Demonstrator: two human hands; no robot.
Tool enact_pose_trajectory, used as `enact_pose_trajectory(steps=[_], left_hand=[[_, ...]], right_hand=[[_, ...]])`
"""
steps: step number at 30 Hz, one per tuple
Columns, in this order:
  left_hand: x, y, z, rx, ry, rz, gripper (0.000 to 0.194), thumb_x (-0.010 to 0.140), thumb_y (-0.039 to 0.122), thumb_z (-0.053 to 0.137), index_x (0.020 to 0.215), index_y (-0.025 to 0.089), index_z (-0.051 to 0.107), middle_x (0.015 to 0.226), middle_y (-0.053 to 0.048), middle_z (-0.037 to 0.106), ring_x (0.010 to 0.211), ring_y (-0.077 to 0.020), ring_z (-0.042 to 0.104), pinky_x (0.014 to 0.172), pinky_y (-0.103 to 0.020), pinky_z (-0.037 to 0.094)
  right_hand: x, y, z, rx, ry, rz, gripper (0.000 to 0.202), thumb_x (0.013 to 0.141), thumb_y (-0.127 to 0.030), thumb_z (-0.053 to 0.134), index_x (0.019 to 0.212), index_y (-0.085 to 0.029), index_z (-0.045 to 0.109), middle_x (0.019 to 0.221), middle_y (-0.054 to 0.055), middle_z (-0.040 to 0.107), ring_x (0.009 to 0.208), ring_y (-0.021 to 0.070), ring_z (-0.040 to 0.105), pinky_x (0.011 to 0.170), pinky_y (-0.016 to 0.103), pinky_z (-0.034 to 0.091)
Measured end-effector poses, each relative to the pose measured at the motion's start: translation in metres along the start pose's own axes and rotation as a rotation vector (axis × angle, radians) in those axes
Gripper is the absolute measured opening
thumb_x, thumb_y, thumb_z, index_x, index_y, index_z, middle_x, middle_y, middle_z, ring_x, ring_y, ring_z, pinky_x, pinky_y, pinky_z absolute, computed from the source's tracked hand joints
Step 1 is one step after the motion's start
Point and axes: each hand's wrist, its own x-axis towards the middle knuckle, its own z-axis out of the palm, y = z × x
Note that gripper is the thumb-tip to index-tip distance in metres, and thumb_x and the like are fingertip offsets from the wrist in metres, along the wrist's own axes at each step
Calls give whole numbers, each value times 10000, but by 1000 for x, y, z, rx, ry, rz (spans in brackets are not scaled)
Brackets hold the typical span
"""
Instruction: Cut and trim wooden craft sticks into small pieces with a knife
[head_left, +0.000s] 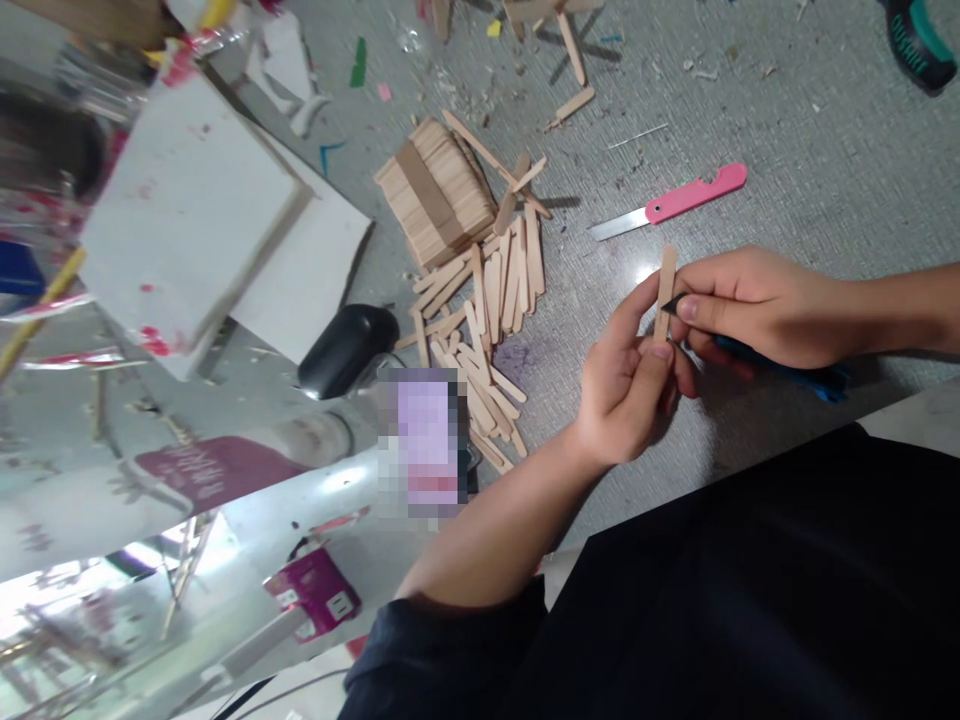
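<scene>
My left hand (pixel 626 385) pinches a wooden craft stick (pixel 667 290) near its lower end. My right hand (pixel 757 305) is closed round a dark pointed blade (pixel 673 303), whose tip lies against the stick. What the fingers hide of the blade's other end cannot be seen. Above the hands, a pink-handled folding knife (pixel 697 195) lies open on the grey table (pixel 577 290). Loose craft sticks (pixel 491 290) are scattered to the left of my hands, below a banded bundle of sticks (pixel 439 195).
A black computer mouse (pixel 349 350) and a blurred phone (pixel 427 440) lie left of my forearm. White boards (pixel 195 220) are at the upper left. Joined sticks (pixel 570 45) stand at the top; a black-and-teal tool handle (pixel 919 45) is at the upper right.
</scene>
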Motion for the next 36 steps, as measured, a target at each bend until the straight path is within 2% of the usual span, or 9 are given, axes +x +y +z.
enact_pose_trajectory(steps=[4, 10, 13, 18, 20, 22, 27, 33, 36], left_hand=[[0, -1, 1, 41, 38, -20, 701, 1270, 649, 641, 1878, 333, 488, 748, 47, 766, 550, -197, 735, 585, -379, 694], [1, -2, 3, 51, 36, 18, 709, 1278, 660, 642, 1897, 356, 477, 769, 54, 772, 536, -170, 715, 558, -347, 663], [2, -7, 4, 25, 21, 65, 649, 1298, 609, 620, 1884, 356, 506, 856, 26, 846, 574, -173, 759, 594, -354, 686], [8, -18, -1, 88, 58, 229, 595, 1306, 571, 614, 1859, 353, 580, 1255, -83, 966, 1000, -242, 954, 869, -413, 790], [9, -19, -3, 154, 78, 271, 595, 1298, 569, 633, 1857, 368, 602, 1417, -108, 950, 1197, -278, 960, 970, -440, 800], [9, -16, -5, 221, 113, 291, 577, 1290, 559, 654, 1836, 372, 635, 1503, -116, 929, 1299, -294, 944, 1031, -458, 801], [8, 2, 0, 341, 181, 252, 381, 1281, 498, 694, 1586, 297, 801, 1303, -99, 964, 1138, -247, 949, 1054, -448, 784], [10, 14, 4, 415, 207, 166, 284, 1262, 488, 714, 1407, 267, 818, 1134, -83, 929, 1017, -234, 904, 977, -436, 730], [12, 20, 0, 606, 134, 219, 244, 1215, 487, 732, 1306, 278, 818, 1080, -86, 889, 965, -267, 834, 937, -494, 665]], right_hand=[[0, -2, -1, 9, 53, 22, 341, 1275, -409, 725, 991, -221, 703, 698, -47, 683, 547, 108, 585, 561, 267, 406], [-1, -5, 1, -120, 69, 35, 459, 1264, -385, 737, 844, -223, 645, 683, -23, 669, 593, 114, 570, 587, 279, 398], [-1, -7, 2, -132, 85, 35, 436, 1256, -345, 735, 849, -223, 641, 693, -23, 667, 608, 114, 569, 604, 284, 407], [0, -7, -1, -107, 144, -3, 300, 1251, -315, 731, 967, -231, 687, 689, -50, 637, 609, 117, 580, 613, 292, 409], [0, -6, -3, -104, 176, -9, 193, 1246, -337, 753, 1084, -237, 726, 682, -67, 629, 593, 120, 580, 598, 294, 394], [1, -4, -5, -99, 209, -13, 152, 1235, -356, 780, 1146, -245, 727, 691, -72, 633, 582, 122, 579, 580, 295, 384], [2, 0, -6, -58, 263, -1, 153, 1232, -377, 781, 1189, -267, 685, 712, -72, 638, 562, 130, 560, 549, 293, 375], [2, -1, -4, -103, 234, 29, 244, 1217, -381, 824, 1074, -264, 665, 687, -63, 640, 556, 126, 579, 561, 302, 408], [3, 0, -6, -61, 258, 30, 267, 1211, -410, 852, 1100, -271, 653, 692, -70, 659, 532, 124, 573, 526, 300, 410]])
